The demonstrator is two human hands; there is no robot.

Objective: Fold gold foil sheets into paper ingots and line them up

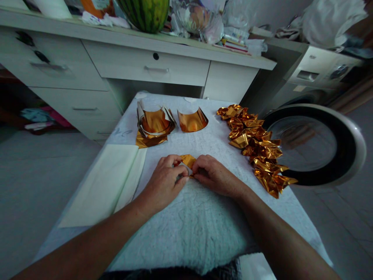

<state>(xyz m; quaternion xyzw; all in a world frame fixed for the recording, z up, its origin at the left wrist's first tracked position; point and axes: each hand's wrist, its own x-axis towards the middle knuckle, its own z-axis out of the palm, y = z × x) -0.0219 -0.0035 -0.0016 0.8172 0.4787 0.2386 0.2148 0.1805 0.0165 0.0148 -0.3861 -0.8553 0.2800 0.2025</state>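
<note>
At the middle of the cloth-covered table, my left hand (166, 179) and my right hand (215, 174) pinch a small piece of gold foil paper (188, 160) from both sides. Its pale underside shows between the fingers. Beyond the hands stands a stack of curled gold foil sheets (154, 122), with a single curled gold sheet (192, 120) to its right. Folded, crinkled gold foil pieces (256, 146) form a long row on the right side. Left of my left hand lie flat cream paper sheets (100, 182).
The table (177, 233) has a light cloth. Behind it is a white counter (183, 72) with drawers, bearing a watermelon (145, 13) and a glass bowl (192, 17). At the right, a washing machine (309, 74) has its round door (317, 144) open beside the table.
</note>
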